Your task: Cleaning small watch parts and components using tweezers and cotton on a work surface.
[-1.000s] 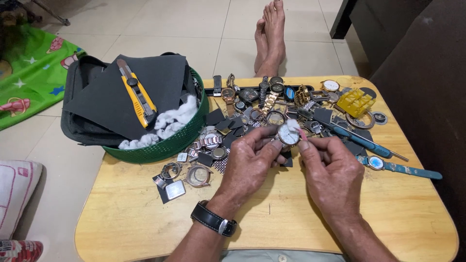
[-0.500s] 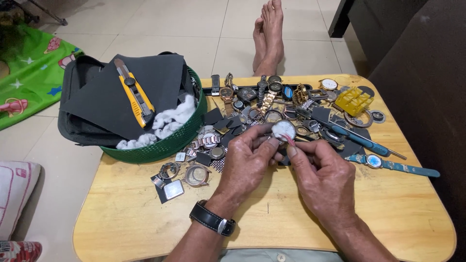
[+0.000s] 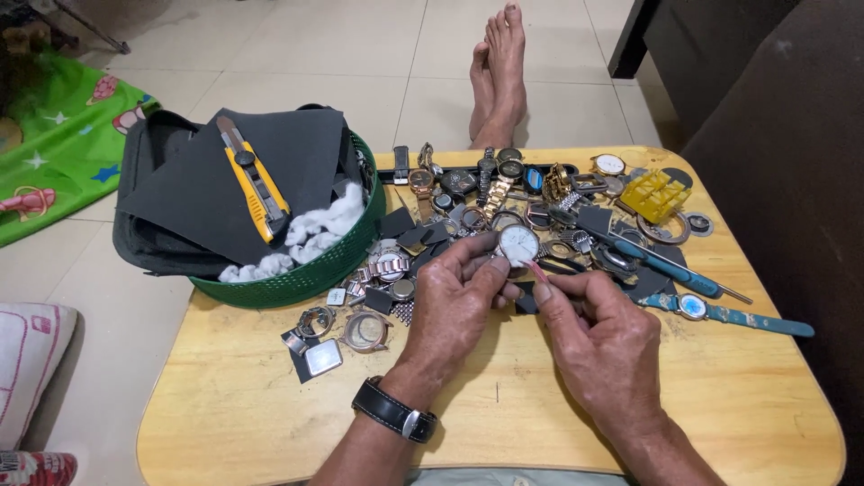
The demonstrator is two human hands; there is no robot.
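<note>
My left hand [image 3: 459, 301] pinches the watch [image 3: 518, 243] by its rim, thumb and fingertips closed around the case so the white dial tilts up toward my eyes, lifted just clear of the table [image 3: 225, 396]. My right hand [image 3: 589, 337] is closed too, thumb and forefinger nipping a thin pink tool [image 3: 537, 270] whose tip sits right at the watch's lower edge, close enough to work the rim; both wrists hang low over the wood, which steadies them. A black strap [image 3: 393, 411] circles my left wrist. Behind my fingers lies the heap of watches [image 3: 504, 180], cases and loose parts, spread flat so every piece shows. A blue screwdriver [image 3: 670, 265] and a teal watch [image 3: 720, 313] lie to the right, near that hand. Left of the pile, a green basket [image 3: 315, 274] holds dark sheets [image 3: 198, 189], white wadding [image 3: 324, 225] and a yellow knife [image 3: 256, 184] resting on top, handy but out of the way.
</note>
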